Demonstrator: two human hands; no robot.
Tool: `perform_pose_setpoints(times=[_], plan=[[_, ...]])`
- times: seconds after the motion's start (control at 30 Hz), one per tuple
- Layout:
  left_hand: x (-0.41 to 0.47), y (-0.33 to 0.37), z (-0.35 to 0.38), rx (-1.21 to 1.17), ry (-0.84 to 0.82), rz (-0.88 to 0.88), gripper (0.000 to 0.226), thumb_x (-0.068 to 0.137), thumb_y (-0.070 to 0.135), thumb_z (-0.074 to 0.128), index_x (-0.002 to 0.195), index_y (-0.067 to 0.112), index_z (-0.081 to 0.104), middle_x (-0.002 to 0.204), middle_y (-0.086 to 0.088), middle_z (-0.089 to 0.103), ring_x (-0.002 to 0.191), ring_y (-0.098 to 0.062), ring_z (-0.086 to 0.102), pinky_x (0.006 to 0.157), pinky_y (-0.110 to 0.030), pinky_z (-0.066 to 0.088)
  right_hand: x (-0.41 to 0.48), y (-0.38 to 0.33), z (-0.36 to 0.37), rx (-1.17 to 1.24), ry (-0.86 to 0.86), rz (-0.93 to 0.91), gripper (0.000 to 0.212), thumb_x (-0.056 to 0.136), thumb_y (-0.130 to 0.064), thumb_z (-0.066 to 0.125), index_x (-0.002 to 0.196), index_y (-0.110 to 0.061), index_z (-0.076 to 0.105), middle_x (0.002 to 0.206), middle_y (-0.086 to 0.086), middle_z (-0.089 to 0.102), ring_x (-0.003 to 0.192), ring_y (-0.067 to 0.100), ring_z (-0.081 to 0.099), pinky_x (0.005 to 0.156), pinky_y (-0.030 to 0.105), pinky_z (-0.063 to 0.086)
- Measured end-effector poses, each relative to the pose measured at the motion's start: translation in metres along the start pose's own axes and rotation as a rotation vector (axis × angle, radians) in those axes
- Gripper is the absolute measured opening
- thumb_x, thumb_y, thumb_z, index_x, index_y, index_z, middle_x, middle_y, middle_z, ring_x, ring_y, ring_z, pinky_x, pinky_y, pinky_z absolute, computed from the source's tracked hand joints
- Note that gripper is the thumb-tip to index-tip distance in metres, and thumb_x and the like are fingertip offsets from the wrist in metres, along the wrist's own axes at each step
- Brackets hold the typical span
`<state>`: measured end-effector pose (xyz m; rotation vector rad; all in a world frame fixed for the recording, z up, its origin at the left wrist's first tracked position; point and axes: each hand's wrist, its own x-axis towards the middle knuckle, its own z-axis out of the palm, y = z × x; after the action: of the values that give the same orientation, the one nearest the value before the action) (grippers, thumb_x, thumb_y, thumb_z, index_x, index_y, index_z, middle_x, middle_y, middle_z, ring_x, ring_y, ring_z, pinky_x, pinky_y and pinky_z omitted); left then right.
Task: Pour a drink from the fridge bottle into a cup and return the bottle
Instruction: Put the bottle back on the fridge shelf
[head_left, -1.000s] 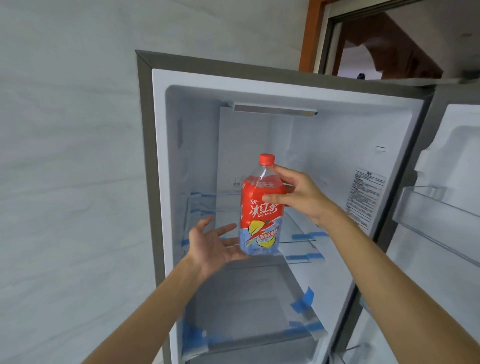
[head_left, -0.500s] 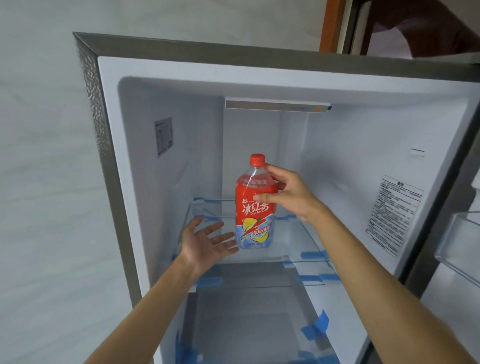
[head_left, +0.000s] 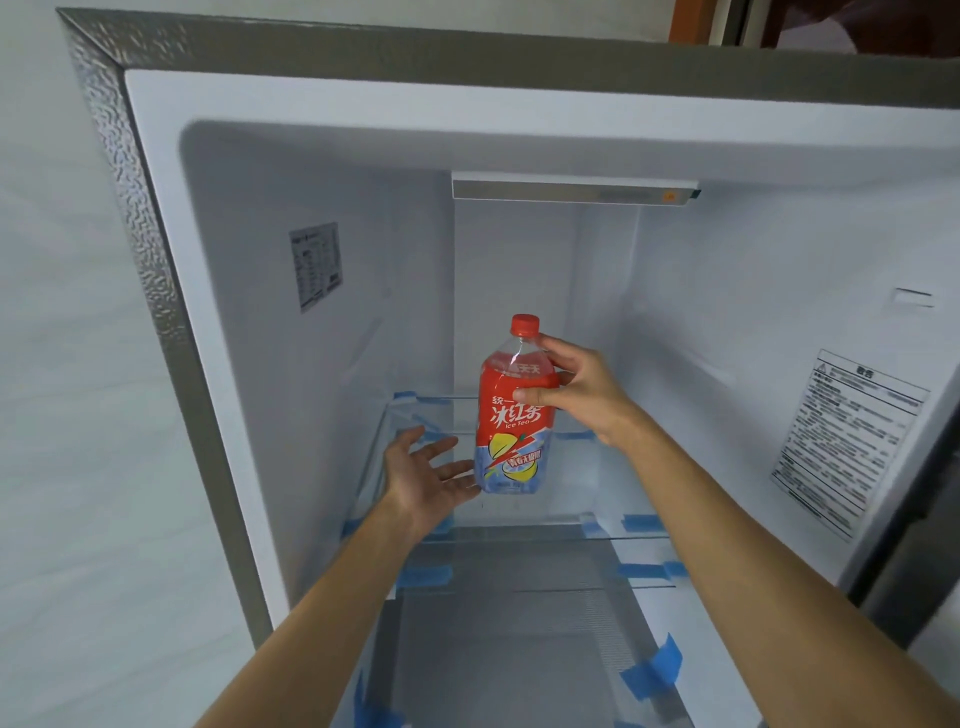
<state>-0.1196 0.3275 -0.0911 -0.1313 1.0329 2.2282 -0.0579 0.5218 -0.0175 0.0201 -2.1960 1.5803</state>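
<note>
An ice tea bottle (head_left: 511, 415) with a red cap and a red and blue label stands upright inside the open fridge (head_left: 322, 156), at or just above the top glass shelf (head_left: 571, 499). My right hand (head_left: 576, 389) grips its upper part from the right, thumb across the label. My left hand (head_left: 426, 473) is open, palm up, with its fingertips at the bottle's lower left side. No cup is in view.
The fridge compartment holds nothing but the bottle. Glass shelves are fixed with blue tape (head_left: 652, 670). Printed stickers (head_left: 847, 441) sit on the side walls. A white wall (head_left: 62, 415) lies left of the fridge; a door frame (head_left: 696, 21) shows top right.
The view has moved closer to the fridge and to the left, so the door shelf on the right is out of frame. The bottle has gone deeper over the top shelf, both hands with it.
</note>
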Motion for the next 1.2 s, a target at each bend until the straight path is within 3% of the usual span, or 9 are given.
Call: perform_pose_setpoints(times=[0.13, 0.4, 0.57, 0.8, 0.93, 1.07, 1.2], plan=[[0.010, 0.000, 0.002, 0.037, -0.009, 0.024, 0.055, 0.098, 0.046, 0.042, 0.132, 0.005, 0.054, 0.134, -0.029, 0.052, 0.111, -0.044, 0.060, 0.079, -0.051, 0.053, 0.008, 0.006, -0.001, 0.017, 0.011, 0.007, 0.060, 0.069, -0.009, 0.086, 0.117, -0.035, 0.061, 0.106, -0.016, 0.070, 0.099, 0.008, 0.068, 0.077, 0.026, 0.059], [0.031, 0.005, 0.005, 0.133, -0.006, 0.053, 0.051, 0.096, 0.049, 0.043, 0.124, 0.008, 0.057, 0.132, -0.028, 0.055, 0.120, -0.042, 0.058, 0.104, -0.053, 0.046, 0.024, 0.012, 0.000, -0.006, 0.011, 0.008, 0.061, 0.071, -0.013, 0.085, 0.122, -0.033, 0.059, 0.109, -0.017, 0.067, 0.101, 0.007, 0.065, 0.073, 0.021, 0.058], [0.039, 0.005, 0.005, 0.174, 0.018, 0.075, 0.055, 0.096, 0.047, 0.043, 0.130, 0.006, 0.056, 0.131, -0.027, 0.058, 0.120, -0.039, 0.058, 0.088, -0.046, 0.050, 0.031, 0.019, 0.003, -0.024, 0.010, 0.007, 0.064, 0.072, -0.013, 0.085, 0.129, -0.026, 0.059, 0.112, -0.013, 0.067, 0.100, 0.006, 0.065, 0.069, 0.017, 0.057], [0.048, 0.006, 0.004, 0.197, 0.020, 0.079, 0.055, 0.096, 0.047, 0.043, 0.133, 0.007, 0.055, 0.133, -0.025, 0.057, 0.123, -0.039, 0.057, 0.090, -0.046, 0.049, 0.042, 0.028, 0.004, -0.051, -0.009, 0.021, 0.064, 0.075, -0.016, 0.083, 0.132, -0.027, 0.057, 0.117, -0.010, 0.066, 0.105, 0.012, 0.065, 0.076, 0.021, 0.058], [0.047, 0.009, 0.006, 0.226, 0.013, 0.089, 0.054, 0.098, 0.046, 0.042, 0.134, 0.007, 0.054, 0.132, -0.022, 0.058, 0.122, -0.039, 0.057, 0.087, -0.046, 0.050, 0.042, 0.032, 0.006, -0.077, -0.019, 0.053, 0.073, 0.078, -0.020, 0.081, 0.142, -0.024, 0.048, 0.132, -0.001, 0.061, 0.116, 0.021, 0.061, 0.088, 0.034, 0.057], [0.040, 0.007, 0.007, 0.315, 0.032, 0.106, 0.052, 0.100, 0.045, 0.040, 0.134, 0.008, 0.054, 0.134, -0.021, 0.057, 0.124, -0.037, 0.056, 0.100, -0.048, 0.045, 0.036, 0.030, 0.013, -0.101, 0.027, 0.089, 0.089, 0.079, -0.023, 0.081, 0.150, -0.034, 0.029, 0.138, 0.001, 0.051, 0.121, 0.023, 0.057, 0.084, 0.032, 0.056], [0.023, -0.002, 0.011, 0.658, 0.066, 0.213, 0.044, 0.102, 0.034, 0.044, 0.139, 0.011, 0.047, 0.140, -0.016, 0.050, 0.128, -0.034, 0.050, 0.108, -0.044, 0.040, 0.025, 0.024, 0.021, -0.156, 0.150, 0.170, 0.101, 0.077, -0.029, 0.082, 0.154, -0.029, 0.016, 0.147, 0.011, 0.044, 0.127, 0.029, 0.053, 0.095, 0.042, 0.051]])
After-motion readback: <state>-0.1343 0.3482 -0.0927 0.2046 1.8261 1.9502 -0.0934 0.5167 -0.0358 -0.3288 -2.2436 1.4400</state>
